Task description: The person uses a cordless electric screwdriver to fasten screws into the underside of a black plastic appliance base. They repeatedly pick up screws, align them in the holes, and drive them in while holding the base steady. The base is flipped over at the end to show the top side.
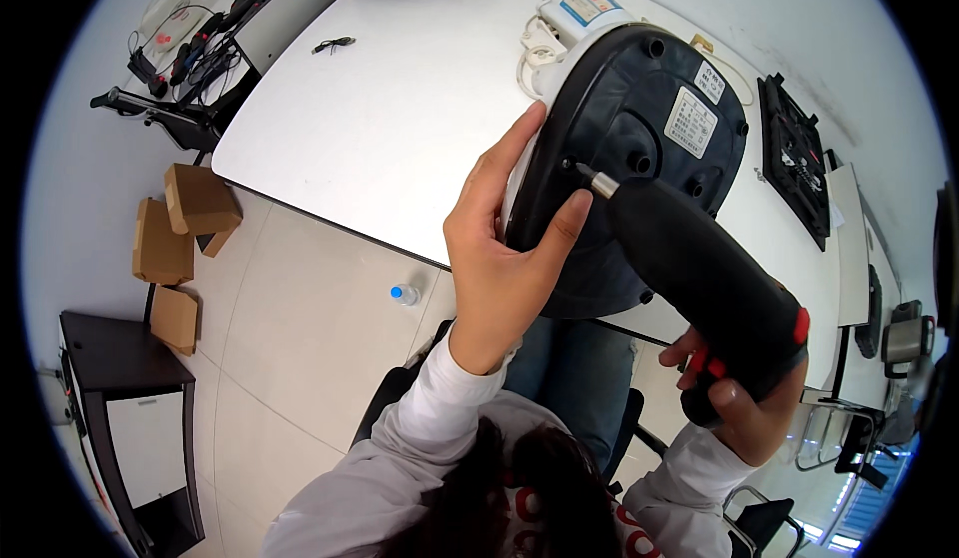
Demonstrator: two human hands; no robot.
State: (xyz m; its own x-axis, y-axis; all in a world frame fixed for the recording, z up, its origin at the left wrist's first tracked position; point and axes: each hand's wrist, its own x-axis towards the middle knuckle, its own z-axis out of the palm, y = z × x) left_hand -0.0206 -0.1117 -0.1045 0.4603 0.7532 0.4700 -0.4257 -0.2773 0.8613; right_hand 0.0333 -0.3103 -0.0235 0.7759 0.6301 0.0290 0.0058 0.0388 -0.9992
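Note:
My left hand (504, 243) grips the rim of a white appliance with an oval black base (619, 108), thumb on the underside and fingers along the white side. The base is tilted up toward me and bears labels, round feet and recessed holes. A black-and-red electric screwdriver (699, 268) is in my right hand (754, 423), its handle wrapped by my fingers. Its bit (582, 169) points at a hole (568, 162) near the base's left edge, close to my left thumb. Whether the bit sits in a screw, I cannot tell.
Behind the appliance on the white table (370, 128) are a white cylindrical container (584, 8) and a power strip. An open black tool case (796, 158) lies at right, a small black cable (333, 45) at left. Cardboard boxes (165, 243) and a blue-capped bottle (405, 294) stand on the floor.

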